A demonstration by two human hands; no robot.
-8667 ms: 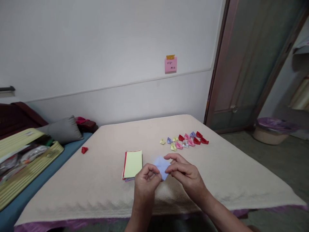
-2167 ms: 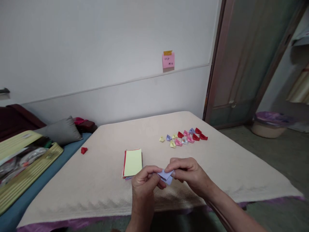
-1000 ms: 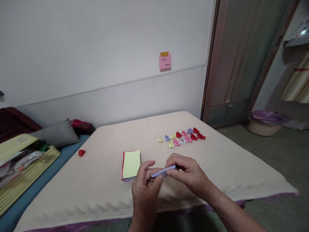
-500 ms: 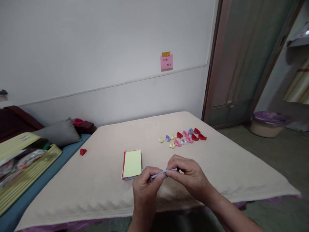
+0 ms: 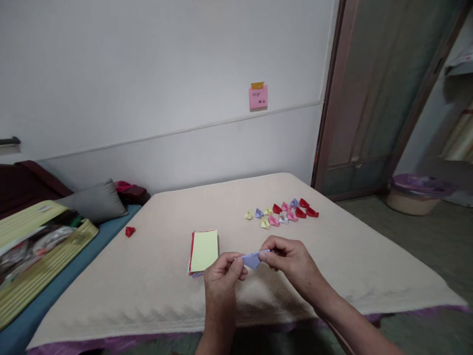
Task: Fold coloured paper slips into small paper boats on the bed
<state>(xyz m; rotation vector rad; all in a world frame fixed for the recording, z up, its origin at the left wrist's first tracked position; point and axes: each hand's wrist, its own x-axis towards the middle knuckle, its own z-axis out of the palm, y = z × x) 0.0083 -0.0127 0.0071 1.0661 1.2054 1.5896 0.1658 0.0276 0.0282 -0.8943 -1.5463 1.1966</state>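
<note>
A folded piece of light purple paper (image 5: 253,260) is stretched between my two hands above the front part of the cloth-covered table (image 5: 166,296). My left hand (image 5: 223,271) pinches its left end between thumb and fingers, and my right hand (image 5: 284,256) grips the right end the same way. The paper's top edge runs nearly straight and a pointed flap hangs below it. Just beyond my left hand lies a stack of coloured paper (image 5: 205,250), pale yellow sheet on top and red edges showing at its left side.
Several small folded paper boats (image 5: 291,216), red, pink, yellow and purple, stand in rows at the back right. One red folded piece (image 5: 129,231) lies far left. Left of the table are a grey cushion (image 5: 96,201) and a yellow case (image 5: 48,266). A lined basin (image 5: 414,197) stands right.
The purple paper has turned from nearly edge-on to showing its face and pointed lower flap. My hands have drawn slightly apart at its ends. The view has shifted a little.
</note>
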